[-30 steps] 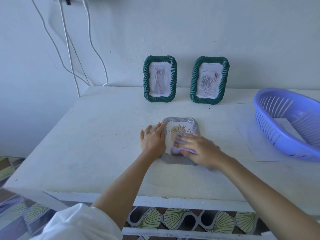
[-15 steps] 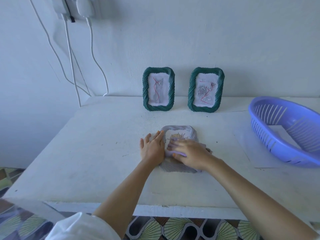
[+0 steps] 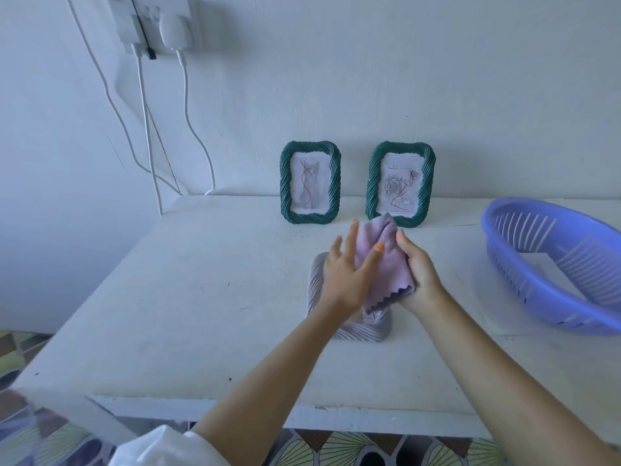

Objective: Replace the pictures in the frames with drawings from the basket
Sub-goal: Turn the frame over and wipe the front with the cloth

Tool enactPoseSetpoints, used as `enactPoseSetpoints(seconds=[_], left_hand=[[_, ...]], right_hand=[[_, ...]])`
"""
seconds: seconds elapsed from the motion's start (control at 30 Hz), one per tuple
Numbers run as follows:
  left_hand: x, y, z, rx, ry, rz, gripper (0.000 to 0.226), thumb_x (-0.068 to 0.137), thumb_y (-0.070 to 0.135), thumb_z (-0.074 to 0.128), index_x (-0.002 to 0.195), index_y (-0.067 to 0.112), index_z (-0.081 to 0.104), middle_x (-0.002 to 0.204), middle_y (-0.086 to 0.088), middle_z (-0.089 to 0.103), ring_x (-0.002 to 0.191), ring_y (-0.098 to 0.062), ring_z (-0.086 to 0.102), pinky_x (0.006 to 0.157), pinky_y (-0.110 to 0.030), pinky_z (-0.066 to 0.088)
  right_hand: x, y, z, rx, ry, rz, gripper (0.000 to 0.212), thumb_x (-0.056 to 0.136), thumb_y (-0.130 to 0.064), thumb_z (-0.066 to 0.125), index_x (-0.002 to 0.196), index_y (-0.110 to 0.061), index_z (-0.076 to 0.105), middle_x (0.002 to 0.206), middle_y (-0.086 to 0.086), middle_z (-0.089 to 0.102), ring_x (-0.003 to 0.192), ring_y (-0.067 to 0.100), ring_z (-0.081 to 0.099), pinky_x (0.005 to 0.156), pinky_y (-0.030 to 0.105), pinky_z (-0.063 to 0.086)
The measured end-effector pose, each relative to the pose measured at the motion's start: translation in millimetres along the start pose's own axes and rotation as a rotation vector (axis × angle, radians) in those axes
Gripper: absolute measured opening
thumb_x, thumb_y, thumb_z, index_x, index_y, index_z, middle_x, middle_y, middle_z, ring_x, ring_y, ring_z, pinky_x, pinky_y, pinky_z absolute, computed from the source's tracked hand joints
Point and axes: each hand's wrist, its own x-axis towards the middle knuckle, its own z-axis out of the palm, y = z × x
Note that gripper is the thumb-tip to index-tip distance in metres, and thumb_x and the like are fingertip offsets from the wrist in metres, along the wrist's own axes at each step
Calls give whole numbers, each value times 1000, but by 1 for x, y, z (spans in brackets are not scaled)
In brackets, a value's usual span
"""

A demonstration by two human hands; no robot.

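A grey ribbed frame (image 3: 361,329) lies flat on the white table (image 3: 201,297), mostly hidden under my hands. My right hand (image 3: 420,274) grips a lilac cloth (image 3: 386,264) and holds it up above that frame. My left hand (image 3: 346,270) is spread with fingers apart, its palm against the cloth's left side. Two green twisted frames stand against the wall: the left one (image 3: 311,182) shows a cat drawing, the right one (image 3: 400,183) a rose drawing. A blue plastic basket (image 3: 504,237) sits at the right with white paper inside.
White cables (image 3: 148,129) hang from a wall socket (image 3: 158,21) at the upper left and run down behind the table. A sheet of paper (image 3: 484,297) lies under the basket. Patterned floor tiles (image 3: 336,449) show below the table's front edge.
Both hands have lifted off the grey frame. The right hand raised the lilac cloth from the frame's glass, and the left hand came up beside it. The camera tilted upward.
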Motion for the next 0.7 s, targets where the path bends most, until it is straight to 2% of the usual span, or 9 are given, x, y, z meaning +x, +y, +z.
enactPoseSetpoints(seconds=[0.07, 0.13, 0.23, 0.3, 0.33, 0.37, 0.43, 0.57, 0.7], left_hand=[[-2, 10, 10, -114, -18, -38, 79, 76, 59, 50, 146, 38, 19, 152, -7, 22, 138, -22, 31, 110, -30, 26], [-2, 11, 8, -152, 37, -77, 67, 82, 41, 51, 145, 37, 26, 145, -10, 33, 129, -25, 43, 110, -34, 34], [-3, 3, -8, -113, 106, -85, 56, 82, 38, 45, 138, 34, 40, 132, -20, 47, 117, -33, 54, 104, -44, 42], [-4, -4, -27, 56, 166, -68, 50, 91, 29, 44, 140, 33, 36, 139, -15, 36, 116, -30, 52, 101, -34, 40], [-3, -10, -40, 187, 217, -64, 51, 92, 25, 43, 141, 34, 33, 143, -13, 29, 118, -31, 49, 99, -33, 38], [-3, -18, -54, 330, 272, -71, 52, 93, 24, 43, 142, 35, 31, 146, -12, 25, 119, -34, 46, 98, -36, 39], [-4, -33, -85, 569, 337, -148, 56, 92, 25, 44, 143, 37, 27, 149, -10, 19, 122, -37, 40, 97, -43, 39], [-9, -74, -132, 863, 195, -380, 52, 94, 33, 36, 143, 40, 22, 154, -6, 4, 131, -36, 26, 103, -51, 34], [-16, -101, -148, 954, 102, -494, 51, 93, 43, 28, 143, 44, 19, 155, -5, 1, 134, -35, 22, 105, -53, 29]], right_hand=[[1, 11, 8, -31, 14, 31, 57, 94, -54, 24, 104, -15, 65, 99, 9, 71, 88, 20, 69, 79, 33, 55], [1, 20, 7, -62, -22, 29, 65, 93, -59, 18, 105, -17, 66, 100, 8, 72, 90, 21, 70, 83, 36, 51], [5, 25, 2, -250, -11, -60, 59, 99, -47, 11, 128, -16, 53, 123, 0, 60, 126, 14, 49, 110, 32, 29], [4, 29, -7, -642, 156, -134, 47, 102, -35, 20, 139, -14, 41, 139, -4, 45, 135, 9, 33, 112, 25, 19], [5, 30, -15, -925, 255, -168, 44, 102, -31, 25, 141, -16, 38, 146, -3, 39, 138, 11, 30, 115, 28, 16], [6, 33, -25, -1204, 320, -184, 43, 101, -29, 28, 142, -19, 36, 150, -1, 34, 141, 14, 27, 118, 33, 13], [6, 40, -41, -1547, 348, -166, 45, 100, -30, 31, 144, -23, 33, 153, 4, 30, 143, 17, 22, 119, 41, 10], [7, 52, -53, -1764, 320, -157, 52, 98, -34, 33, 148, -23, 20, 156, 4, 20, 145, 18, 15, 117, 40, 3], [7, 54, -53, -1806, 345, -170, 54, 98, -35, 32, 149, -23, 17, 157, 3, 17, 145, 16, 13, 118, 40, 3]])
